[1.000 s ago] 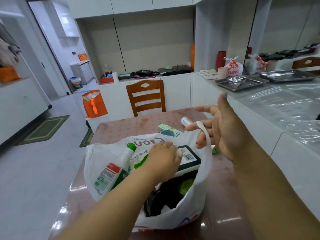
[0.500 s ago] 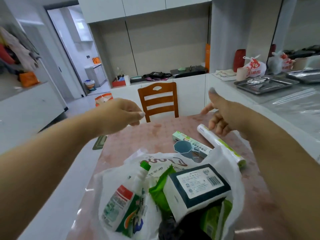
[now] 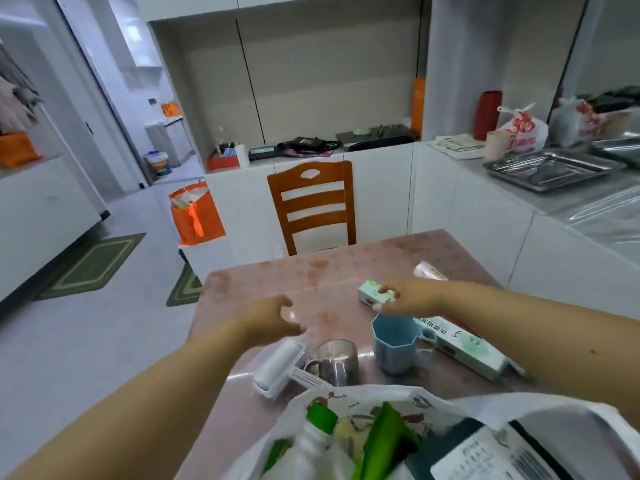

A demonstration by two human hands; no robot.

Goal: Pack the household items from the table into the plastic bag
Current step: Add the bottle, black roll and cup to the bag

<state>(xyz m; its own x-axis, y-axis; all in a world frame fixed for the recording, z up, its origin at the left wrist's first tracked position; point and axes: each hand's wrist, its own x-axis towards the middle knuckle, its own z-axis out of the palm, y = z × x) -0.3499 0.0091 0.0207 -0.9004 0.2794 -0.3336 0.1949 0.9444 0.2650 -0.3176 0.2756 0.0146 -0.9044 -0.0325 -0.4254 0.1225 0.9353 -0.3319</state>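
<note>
I see my right hand (image 3: 407, 296) at the far end of a long green-white box (image 3: 460, 341), fingers closing round its end, on the pink counter (image 3: 263, 282). Left hand (image 3: 277, 318) hovers open, fingers curled, empty, just above a white lint roller (image 3: 277, 367). Next to roller: steel mug (image 3: 337, 362), then blue cup (image 3: 396, 342) w/ box just behind. Plastic bag (image 3: 450, 407) at near edge, already holding a green-capped bottle (image 3: 317, 438), green pack, dark box w/ barcode.
</note>
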